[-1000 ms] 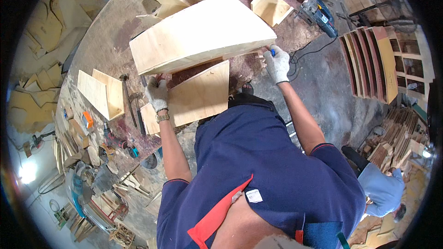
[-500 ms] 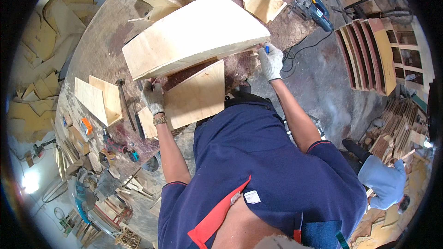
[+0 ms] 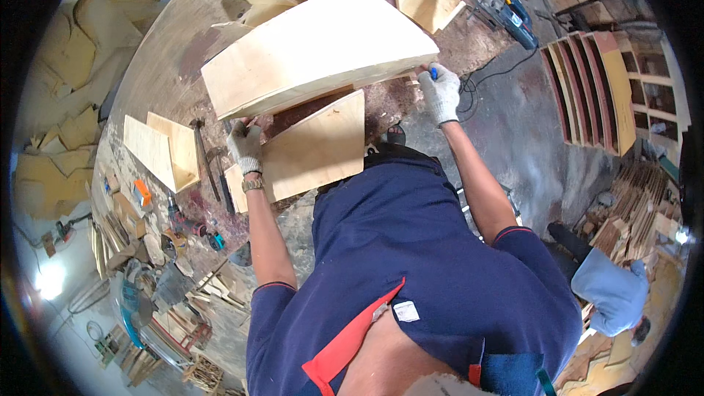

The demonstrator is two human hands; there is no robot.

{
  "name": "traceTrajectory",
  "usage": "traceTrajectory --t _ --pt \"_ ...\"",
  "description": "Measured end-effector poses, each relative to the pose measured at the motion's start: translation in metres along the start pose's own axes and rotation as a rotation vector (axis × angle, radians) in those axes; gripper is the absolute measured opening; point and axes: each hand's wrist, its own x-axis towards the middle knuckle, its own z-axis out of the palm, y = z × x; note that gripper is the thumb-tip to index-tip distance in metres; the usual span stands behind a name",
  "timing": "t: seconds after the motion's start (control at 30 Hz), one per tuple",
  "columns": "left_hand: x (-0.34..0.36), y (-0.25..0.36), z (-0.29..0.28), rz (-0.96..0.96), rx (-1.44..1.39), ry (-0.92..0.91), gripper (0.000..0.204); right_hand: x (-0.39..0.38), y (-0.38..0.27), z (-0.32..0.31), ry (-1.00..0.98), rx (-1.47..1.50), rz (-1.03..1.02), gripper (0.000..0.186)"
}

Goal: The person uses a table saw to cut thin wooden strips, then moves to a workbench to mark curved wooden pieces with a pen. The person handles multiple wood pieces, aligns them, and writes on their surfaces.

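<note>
Plywood panel (image 3: 315,48) tilted above the workbench (image 3: 169,51) — left hand (image 3: 246,145) and right hand (image 3: 440,92), fingers closed, grip its 2 ends.

A large pale plywood panel (image 3: 319,51) is tilted above the worktop, its long lower edge held at both ends. Beneath it, nearer, a smaller square plywood board (image 3: 312,148) lies flat.

A dusty grey floor (image 3: 528,139) spreads beside the worn brown surface (image 3: 169,66). A wooden shelf unit (image 3: 587,88) lies right of it; plywood offcuts (image 3: 66,66) pile left, a bright lamp (image 3: 48,282) below them.
</note>
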Motion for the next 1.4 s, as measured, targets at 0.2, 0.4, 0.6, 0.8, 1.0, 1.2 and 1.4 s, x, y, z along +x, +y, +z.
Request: traceTrajectory --t 0.2,0.4,0.6,0.8,1.0,1.2,1.4 --pt "0.022 -0.008 -0.022 0.312 0.513 -0.009 0.02 0.02 -0.001 -0.02 -0.087 -0.242 -0.345 0.018" --pt "0.035 0.001 -0.032 0.478 0.508 -0.169 0.017 0.048 0.013 -0.027 -0.188 -0.402 -0.404 0.015" --pt "0.036 0.003 -0.026 0.52 0.434 -0.185 0.013 0.058 0.027 -0.029 -0.194 -0.311 -0.507 0.016" --pt "0.034 -0.001 -0.023 0.528 0.503 -0.217 0.015 0.049 0.016 -0.03 -0.17 -0.176 -0.351 0.015" --pt "0.036 -0.003 -0.031 0.148 0.076 -0.284 0.008 0.03 0.001 -0.026 -0.173 -0.191 -0.204 0.014" --pt "0.05 0.011 -0.018 -0.166 -0.138 -0.14 0.027 0.003 -0.009 -0.007 -0.021 -0.076 -0.03 0.011" --pt "0.051 0.026 0.001 -0.193 0.032 -0.063 0.027 -0.004 -0.018 0.001 0.064 0.028 0.003 0.016"
